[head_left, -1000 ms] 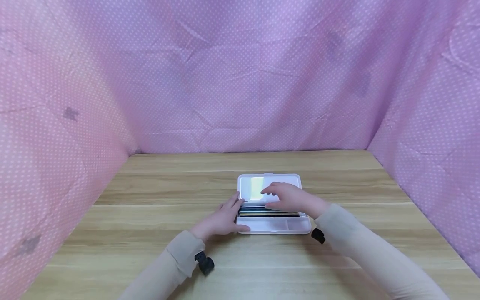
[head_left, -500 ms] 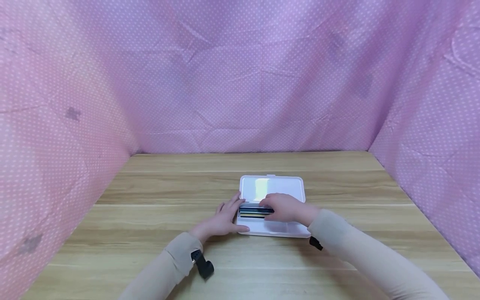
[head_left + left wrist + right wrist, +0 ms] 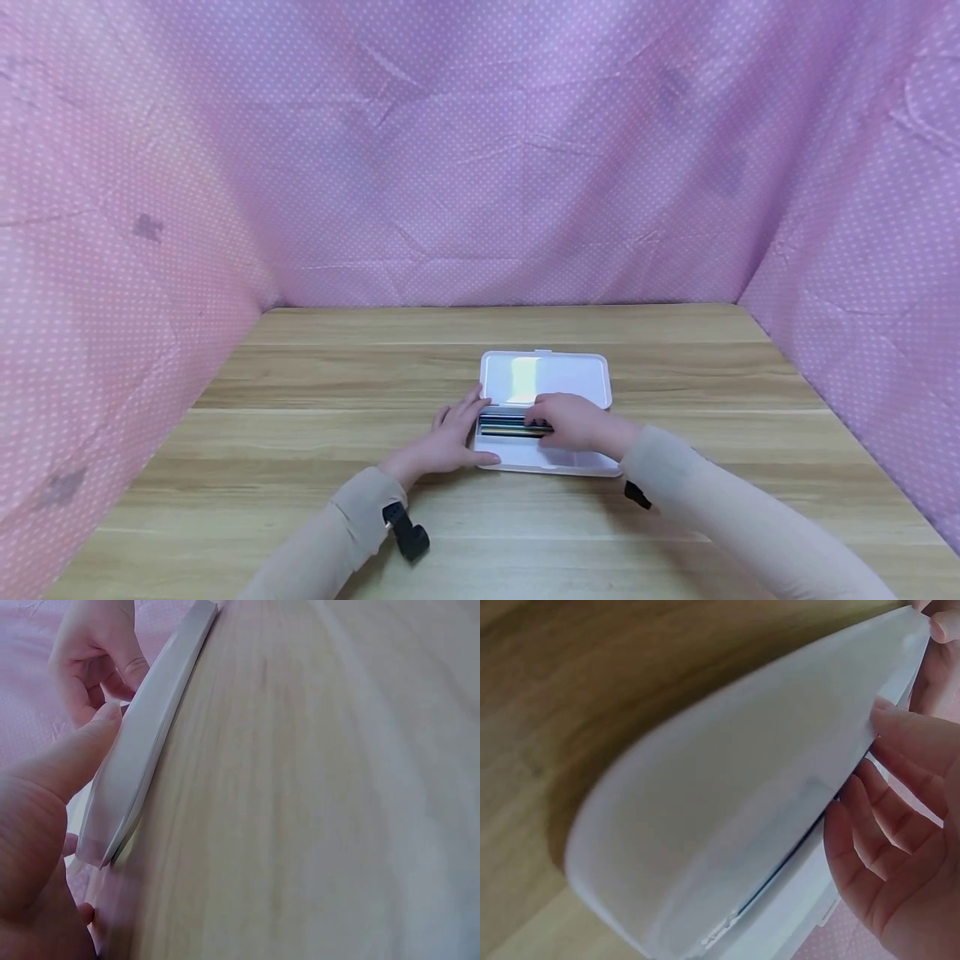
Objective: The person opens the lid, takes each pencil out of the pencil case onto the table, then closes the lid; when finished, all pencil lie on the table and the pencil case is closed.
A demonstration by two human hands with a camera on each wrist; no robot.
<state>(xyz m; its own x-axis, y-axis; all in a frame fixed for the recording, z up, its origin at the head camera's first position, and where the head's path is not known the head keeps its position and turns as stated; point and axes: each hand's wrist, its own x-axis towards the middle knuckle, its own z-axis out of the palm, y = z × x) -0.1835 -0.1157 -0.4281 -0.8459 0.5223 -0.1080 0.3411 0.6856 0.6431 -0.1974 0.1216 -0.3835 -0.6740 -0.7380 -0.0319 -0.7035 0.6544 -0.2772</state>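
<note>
1. Left hand [image 3: 444,440]: fingers spread, fairly straight, against the left end of the white case [image 3: 517,454]; thumb on its near rim.
2. Right hand [image 3: 576,421]: fingers bent, reaching down into the case over the slim rods [image 3: 504,422]; thumb toward the near side; can't tell if it has any pinched.
3. Rods: dark ones plus a yellow one, side by side along the case's length; right ends hidden by the right hand.
4. Case: on the bench [image 3: 360,350], in from the far edge, slightly right of that edge's middle; lid [image 3: 562,377] hinged open toward the far edge, bright reflection on it.
5. Both arms in beige sleeves [image 3: 720,500]; black wrist device [image 3: 408,537] on the left arm, another partly visible at the right.
6. Pink dotted cloth [image 3: 465,167] behind the far edge and along both sides.
</note>
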